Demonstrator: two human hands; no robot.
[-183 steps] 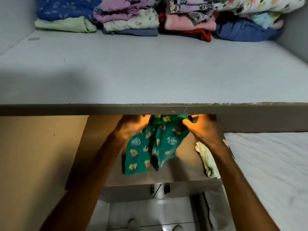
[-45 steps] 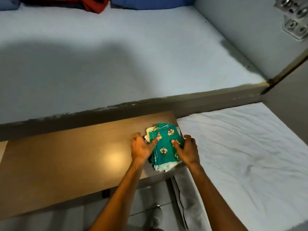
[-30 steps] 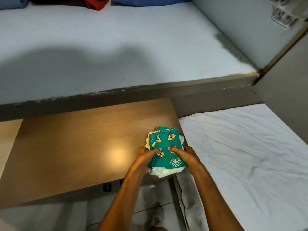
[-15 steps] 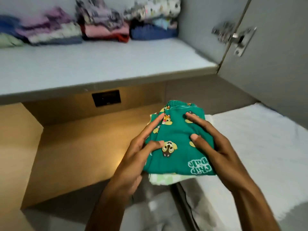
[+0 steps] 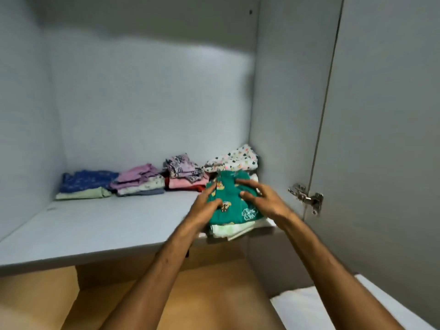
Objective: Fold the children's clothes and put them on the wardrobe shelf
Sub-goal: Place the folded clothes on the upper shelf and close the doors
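Both hands grip one folded bundle at the right front edge of the wardrobe shelf (image 5: 100, 225): the left hand (image 5: 202, 208) clamps its left side and the right hand (image 5: 264, 201) presses its top and right side, fingers spread. Uppermost in the bundle is a green printed garment (image 5: 232, 206), with a pale folded garment (image 5: 234, 232) beneath it overhanging the shelf's lip. Folded piles line the back of the shelf, from a blue and pale green pile (image 5: 85, 184) through a purple pile (image 5: 139, 179) and a pink and red pile (image 5: 184, 175) to a white dotted pile (image 5: 234, 160), with a metal hinge (image 5: 307, 197) on the open door (image 5: 385, 139) at far right.
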